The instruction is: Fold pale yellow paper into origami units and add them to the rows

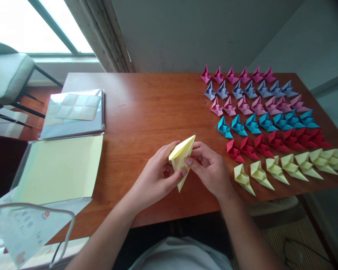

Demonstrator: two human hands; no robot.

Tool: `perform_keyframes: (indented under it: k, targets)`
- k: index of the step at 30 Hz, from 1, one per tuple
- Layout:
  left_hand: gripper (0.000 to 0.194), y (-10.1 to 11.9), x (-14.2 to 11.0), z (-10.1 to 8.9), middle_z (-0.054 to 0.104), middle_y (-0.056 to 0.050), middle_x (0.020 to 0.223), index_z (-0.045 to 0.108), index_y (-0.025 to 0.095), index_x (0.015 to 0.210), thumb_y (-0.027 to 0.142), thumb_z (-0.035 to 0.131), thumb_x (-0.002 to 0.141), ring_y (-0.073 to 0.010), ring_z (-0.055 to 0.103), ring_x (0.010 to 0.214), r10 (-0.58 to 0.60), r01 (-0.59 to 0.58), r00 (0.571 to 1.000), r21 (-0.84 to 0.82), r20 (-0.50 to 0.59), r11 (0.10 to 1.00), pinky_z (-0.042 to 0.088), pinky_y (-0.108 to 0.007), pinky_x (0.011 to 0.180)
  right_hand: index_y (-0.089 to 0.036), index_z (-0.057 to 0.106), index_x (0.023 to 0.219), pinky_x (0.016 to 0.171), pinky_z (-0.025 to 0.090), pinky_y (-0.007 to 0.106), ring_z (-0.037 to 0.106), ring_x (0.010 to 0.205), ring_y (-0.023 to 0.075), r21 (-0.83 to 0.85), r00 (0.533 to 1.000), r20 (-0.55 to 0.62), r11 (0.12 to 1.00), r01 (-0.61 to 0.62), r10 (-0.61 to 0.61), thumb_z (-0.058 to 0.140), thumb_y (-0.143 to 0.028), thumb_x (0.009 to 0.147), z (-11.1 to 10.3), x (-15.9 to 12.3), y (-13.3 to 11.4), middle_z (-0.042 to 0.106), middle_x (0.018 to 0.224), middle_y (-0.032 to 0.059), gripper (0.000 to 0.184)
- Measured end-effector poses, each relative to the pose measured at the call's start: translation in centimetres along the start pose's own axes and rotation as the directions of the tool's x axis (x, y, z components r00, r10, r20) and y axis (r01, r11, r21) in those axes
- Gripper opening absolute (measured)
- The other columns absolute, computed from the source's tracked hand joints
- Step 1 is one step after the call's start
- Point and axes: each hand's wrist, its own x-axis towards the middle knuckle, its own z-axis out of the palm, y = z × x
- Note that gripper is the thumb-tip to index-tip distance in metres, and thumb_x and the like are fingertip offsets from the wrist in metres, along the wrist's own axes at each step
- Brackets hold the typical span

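A folded piece of pale yellow paper (181, 154), pointed at top and bottom, is held above the front of the table. My left hand (163, 174) grips its left side, thumb across the lower front. From the right, my right hand (210, 168) pinches the paper's edge between thumb and fingers. Some fingertips are hidden behind the paper. Closest to my right hand on the tabletop is a row of pale yellow origami pieces (243, 178), with red origami pieces (234, 150) behind it.
Further rows hold blue origami pieces (224, 127), pink ones (216, 107), lilac ones (210, 90) and magenta ones (205, 75). Left on the wooden table (146, 105) lie yellow paper sheets (62, 168) and a clear packet (73, 112). A chair (8, 75) stands by the window.
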Motion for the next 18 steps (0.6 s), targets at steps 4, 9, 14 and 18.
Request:
perform_keyframes:
  k: [4, 9, 14, 18]
  targets:
    - [0.06, 0.38, 0.03, 0.01, 0.059, -0.014, 0.139, 0.047, 0.023, 0.145, 0.035, 0.069, 0.09, -0.0269, 0.065, 0.109, -0.048, 0.05, 0.999, -0.136, 0.016, 0.989, 0.057, -0.035, 0.085, -0.025, 0.073, 0.091, 0.087, 0.054, 0.035, 0.065, 0.101, 0.0218, 0.014, 1.0, -0.011, 1.0, -0.001, 0.001, 0.073, -0.033, 0.088, -0.07, 0.05, 0.15, 0.068, 0.109, 0.0044, 0.009]
    - [0.062, 0.52, 0.1, -0.03, 0.058, -0.015, 0.138, 0.048, 0.022, 0.144, 0.033, 0.071, 0.089, -0.0276, 0.064, 0.112, -0.072, 0.075, 0.997, -0.211, 0.022, 0.975, 0.055, -0.033, 0.085, -0.026, 0.073, 0.097, 0.083, 0.054, 0.033, 0.064, 0.102, 0.0219, 0.004, 1.0, -0.012, 1.0, 0.003, -0.003, 0.074, -0.036, 0.087, -0.04, 0.07, 0.11, 0.068, 0.113, 0.0052, 0.014]
    - [0.061, 0.19, 0.13, -0.08, 0.063, -0.012, 0.127, 0.046, 0.02, 0.143, 0.033, 0.071, 0.089, -0.0237, 0.065, 0.105, -0.057, 0.051, 0.998, -0.236, -0.018, 0.97, 0.055, -0.032, 0.085, -0.026, 0.072, 0.099, 0.083, 0.053, 0.033, 0.064, 0.102, 0.021, -0.005, 1.0, -0.007, 1.0, 0.019, -0.02, 0.068, -0.028, 0.091, 0.11, -0.03, -0.23, 0.067, 0.114, 0.0045, 0.008]
    - [0.061, -0.19, 0.13, -0.04, 0.058, -0.015, 0.137, 0.049, 0.02, 0.143, 0.033, 0.071, 0.088, -0.0276, 0.063, 0.112, -0.032, 0.024, 0.998, -0.136, -0.056, 0.99, 0.056, -0.036, 0.089, -0.027, 0.069, 0.112, 0.083, 0.054, 0.034, 0.064, 0.099, 0.0213, -0.07, 1.0, -0.015, 0.997, 0.016, -0.017, 0.064, -0.024, 0.091, 0.16, -0.1, -0.06, 0.067, 0.116, 0.0051, 0.021]
